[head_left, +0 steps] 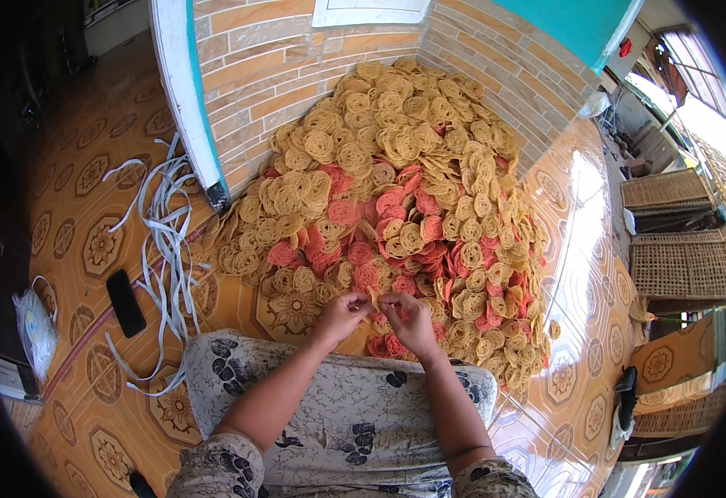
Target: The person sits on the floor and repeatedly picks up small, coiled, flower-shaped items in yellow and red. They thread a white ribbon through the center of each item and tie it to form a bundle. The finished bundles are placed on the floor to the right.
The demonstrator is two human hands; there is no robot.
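Two pinches, nearly meeting over the near edge of the heap [396,104]. Left hand [343,318]: thumb and fingertips drawn together on one side of a small tan piece [374,299]. Right hand [409,324]: likewise, from the other side. The piece shows as a sliver between them; whether it is a whole rosette on edge or a fragment, cannot tell.

Handling, judged by look: very light, dry, fairly stiff, likely brittle. Thin strands in loose coils, so rims probably chip or snag if squeezed. Rough texture suggests little slipping. Best hold: a soft thumb-and-finger pinch across the thicker coiled part, the second hand steadying the opposite rim; avoid tugging one loose strand.

Heap itself: tan rosettes [319,146] overlapping all over, pink rosettes [344,212] mixed in, mostly through its middle and near side. Many lie tilted, leaning on neighbours; edges there look easiest to get a fingertip under.

Near side of heap: patterned cloth [346,407] across the lap, below both forearms. Left of heap: tangled pale straps [168,249], then a dark phone [125,304] flat on the tiled floor [101,245]. Behind heap: brick-patterned wall [255,79], cornered. Well right of heap: woven panels [682,264].
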